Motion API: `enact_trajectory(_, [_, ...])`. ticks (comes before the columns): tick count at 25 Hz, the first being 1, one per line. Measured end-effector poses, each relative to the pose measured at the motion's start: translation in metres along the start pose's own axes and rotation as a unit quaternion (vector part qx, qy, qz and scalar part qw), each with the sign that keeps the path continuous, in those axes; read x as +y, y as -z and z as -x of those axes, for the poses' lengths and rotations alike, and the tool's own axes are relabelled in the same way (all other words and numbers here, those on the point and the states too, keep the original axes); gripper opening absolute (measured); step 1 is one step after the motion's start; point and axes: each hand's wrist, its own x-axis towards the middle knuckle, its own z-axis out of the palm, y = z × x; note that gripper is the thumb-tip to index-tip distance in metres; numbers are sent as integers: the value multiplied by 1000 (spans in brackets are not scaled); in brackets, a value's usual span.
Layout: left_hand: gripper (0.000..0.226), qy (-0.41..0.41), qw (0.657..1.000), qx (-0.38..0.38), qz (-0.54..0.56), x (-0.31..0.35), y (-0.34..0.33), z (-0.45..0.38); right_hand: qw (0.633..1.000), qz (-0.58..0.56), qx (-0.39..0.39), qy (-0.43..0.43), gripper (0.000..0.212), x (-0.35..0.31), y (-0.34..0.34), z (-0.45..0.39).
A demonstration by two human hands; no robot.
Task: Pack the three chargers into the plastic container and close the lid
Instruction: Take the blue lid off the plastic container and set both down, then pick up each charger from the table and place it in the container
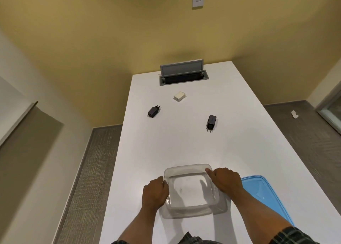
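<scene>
A clear plastic container (186,168) sits open and empty on the white table near me. My left hand (156,192) grips its left rim. My right hand (226,180) holds its right rim, index finger along the edge. The blue lid (265,194) lies flat on the table just right of the container, partly under my right forearm. Three chargers lie farther out on the table: a white charger (180,96), a black charger (153,111) to the left, and another black charger (211,121) to the right with its prongs toward me.
An open grey cable box (182,72) with a raised flap is set into the table's far end. The table (184,144) is long and narrow, with floor on both sides. A scrap of white paper (294,114) lies on the floor at right.
</scene>
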Motion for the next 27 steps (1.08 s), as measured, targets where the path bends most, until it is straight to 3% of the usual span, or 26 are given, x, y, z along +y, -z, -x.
enact_trajectory(7, [46,-50,992,107,-35,6,14,-41,995,35,85,-32,64,-3,25,-25])
enact_trajectory(14, [65,-97,990,84,-57,28,39,-99,994,47,89,-41,50,-9,52,-90])
enact_trajectory(19, [74,-130,988,50,-74,29,41,-142,996,60,48,-49,30,-7,70,-137])
enact_trajectory(23, [78,-150,984,15,-96,29,29,-179,994,85,18,-58,36,-2,78,-172])
enact_trajectory(27, [81,-157,983,-6,-93,31,11,-209,994,89,26,-52,57,2,79,-206])
